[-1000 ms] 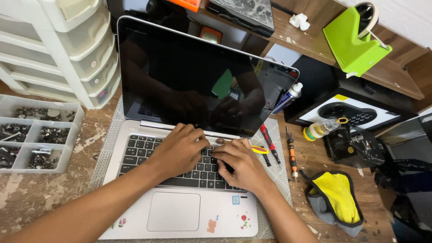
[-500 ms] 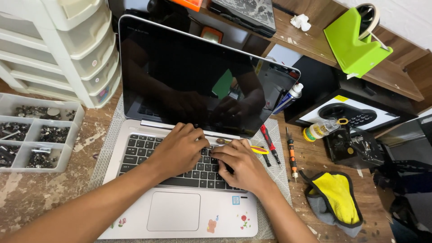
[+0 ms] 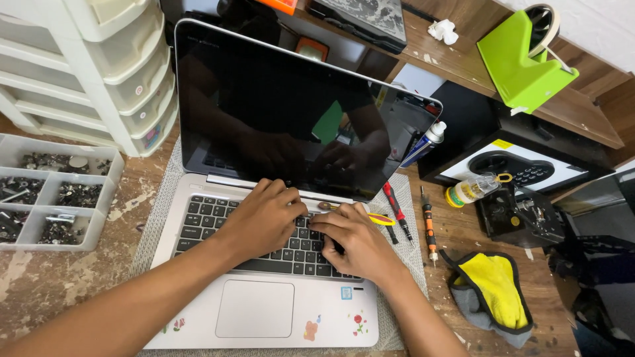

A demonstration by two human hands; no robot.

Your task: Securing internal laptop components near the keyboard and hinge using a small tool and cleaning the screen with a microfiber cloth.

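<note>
An open silver laptop (image 3: 264, 317) with a dark screen (image 3: 278, 112) sits on a grey mat. Both my hands rest on its black keyboard (image 3: 205, 221). My left hand (image 3: 261, 221) lies palm down, fingers curled onto the upper key rows, holding nothing. My right hand (image 3: 354, 241) is right beside it, fingertips pinched together at the keys near the left hand's fingers. A yellow-handled tool (image 3: 381, 219) sticks out from under its index finger, and its tip shows by the hinge. The keys under both hands are hidden.
A clear compartment tray of screws (image 3: 46, 192) and white plastic drawers (image 3: 99, 73) stand at the left. Red and orange screwdrivers (image 3: 428, 225), a spray can (image 3: 423, 142), a small bottle (image 3: 471, 190), a yellow-grey cloth (image 3: 493, 291) and a green tape dispenser (image 3: 522, 63) are at the right.
</note>
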